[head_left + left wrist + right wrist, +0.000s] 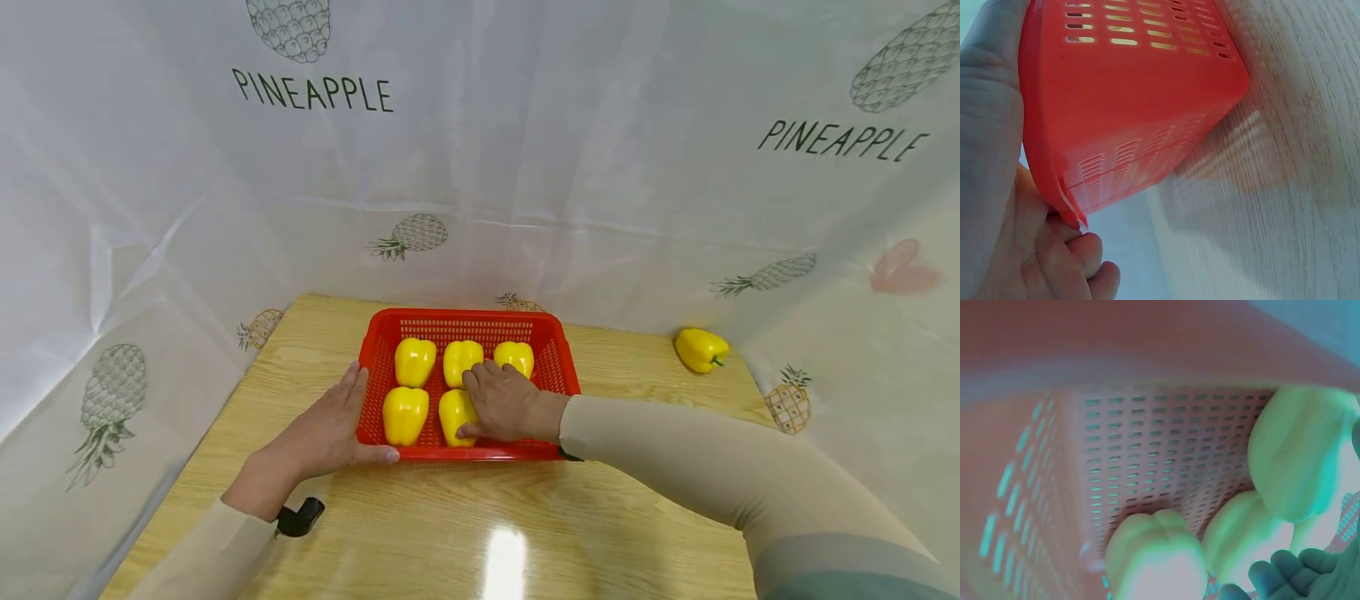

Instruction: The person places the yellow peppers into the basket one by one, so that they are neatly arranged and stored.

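Note:
A red plastic basket (pixel 558 454) stands on the table with several yellow bell peppers inside, two rows of them in the head view. My left hand (pixel 324 429) grips its left front corner; in the left wrist view the thumb (pixel 991 125) lies along the rim and the fingers curl beneath it. Over the basket, my right hand (pixel 506 402) holds the front middle bell pepper (pixel 452 417), thumb at its near side and fingers at its far side. That hand hides part of this pepper and the basket's right front area. Its curled fingers (pixel 1300 572) show in the right wrist view.
Another yellow bell pepper (pixel 701 349) lies on its side at the table's back right corner. The wooden table (pixel 405 533) is bordered by a pale curtain (pixel 480 150) printed with pineapples, close behind the basket and along both sides.

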`<state>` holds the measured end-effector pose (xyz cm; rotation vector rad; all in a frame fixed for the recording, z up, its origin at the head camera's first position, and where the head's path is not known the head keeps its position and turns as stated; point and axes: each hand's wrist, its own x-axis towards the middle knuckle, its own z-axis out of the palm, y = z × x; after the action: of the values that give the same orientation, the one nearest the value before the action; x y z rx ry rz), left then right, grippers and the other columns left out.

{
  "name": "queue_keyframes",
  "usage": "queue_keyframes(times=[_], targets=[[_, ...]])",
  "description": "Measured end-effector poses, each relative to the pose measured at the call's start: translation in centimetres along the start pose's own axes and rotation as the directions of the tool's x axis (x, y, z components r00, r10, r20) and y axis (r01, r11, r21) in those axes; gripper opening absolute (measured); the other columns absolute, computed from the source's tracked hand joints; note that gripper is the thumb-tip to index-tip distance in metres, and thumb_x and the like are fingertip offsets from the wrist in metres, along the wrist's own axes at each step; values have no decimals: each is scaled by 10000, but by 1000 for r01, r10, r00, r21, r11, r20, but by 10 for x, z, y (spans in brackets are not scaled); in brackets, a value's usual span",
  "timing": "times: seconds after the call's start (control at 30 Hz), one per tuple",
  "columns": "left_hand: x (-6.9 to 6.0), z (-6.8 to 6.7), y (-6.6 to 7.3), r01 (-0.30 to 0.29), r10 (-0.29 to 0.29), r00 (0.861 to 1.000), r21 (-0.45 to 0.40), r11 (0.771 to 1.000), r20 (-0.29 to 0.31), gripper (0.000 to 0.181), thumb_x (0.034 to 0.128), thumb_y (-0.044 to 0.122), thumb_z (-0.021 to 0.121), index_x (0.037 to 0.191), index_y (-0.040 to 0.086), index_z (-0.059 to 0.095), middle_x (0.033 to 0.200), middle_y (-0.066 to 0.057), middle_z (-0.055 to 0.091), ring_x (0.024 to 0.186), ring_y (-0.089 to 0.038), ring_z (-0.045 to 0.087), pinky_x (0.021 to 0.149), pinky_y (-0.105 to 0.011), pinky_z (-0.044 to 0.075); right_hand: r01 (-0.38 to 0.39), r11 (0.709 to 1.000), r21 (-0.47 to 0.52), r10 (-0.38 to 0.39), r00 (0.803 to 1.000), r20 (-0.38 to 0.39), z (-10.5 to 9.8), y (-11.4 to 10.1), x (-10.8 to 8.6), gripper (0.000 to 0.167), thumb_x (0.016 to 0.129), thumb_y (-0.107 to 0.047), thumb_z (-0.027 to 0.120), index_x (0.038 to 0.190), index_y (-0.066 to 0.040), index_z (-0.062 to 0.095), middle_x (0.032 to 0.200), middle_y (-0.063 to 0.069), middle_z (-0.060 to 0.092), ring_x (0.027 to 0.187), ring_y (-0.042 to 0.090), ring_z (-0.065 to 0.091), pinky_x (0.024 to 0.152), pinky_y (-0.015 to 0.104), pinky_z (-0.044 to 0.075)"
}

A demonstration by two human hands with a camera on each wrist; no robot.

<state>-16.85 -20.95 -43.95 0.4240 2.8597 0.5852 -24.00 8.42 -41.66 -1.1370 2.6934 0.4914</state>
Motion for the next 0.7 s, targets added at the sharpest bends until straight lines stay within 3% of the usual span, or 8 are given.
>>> queue_keyframes(times=[0.33,0.53,0.7], targets=[[0,-2,1,-15,15,1000,18,1000,0,1422,771,850,699,1643,-108,113,1732,-320,77,1535,-576,266,1220,-670,324,-44,999,-25,43,998,-38,1,10,-10,875,978,-805,424,1447,-67,454,1293,78,564,1123,252,519,1025,437,517],[2,-5,1,-32,32,999,38,999,4,1399,784,813,726,1637,-119,124,1729,-326,79,1553,-557,242,1235,-669,293,-82,997,9,82,995,-55,-5,20,-18,946,971,-789,478,1558,-51,399,1483,114,523,1304,297,519,1118,474,483],[1,-5,2,-42,42,999,46,998,6,1404,777,824,721,1632,-127,141,1725,-334,81,1553,-555,241,1233,-672,293,-100,994,53,105,988,-114,-9,35,-32,928,968,-750,550,1547,-36,428,1476,139,536,1281,326,527,1069,480,494]])
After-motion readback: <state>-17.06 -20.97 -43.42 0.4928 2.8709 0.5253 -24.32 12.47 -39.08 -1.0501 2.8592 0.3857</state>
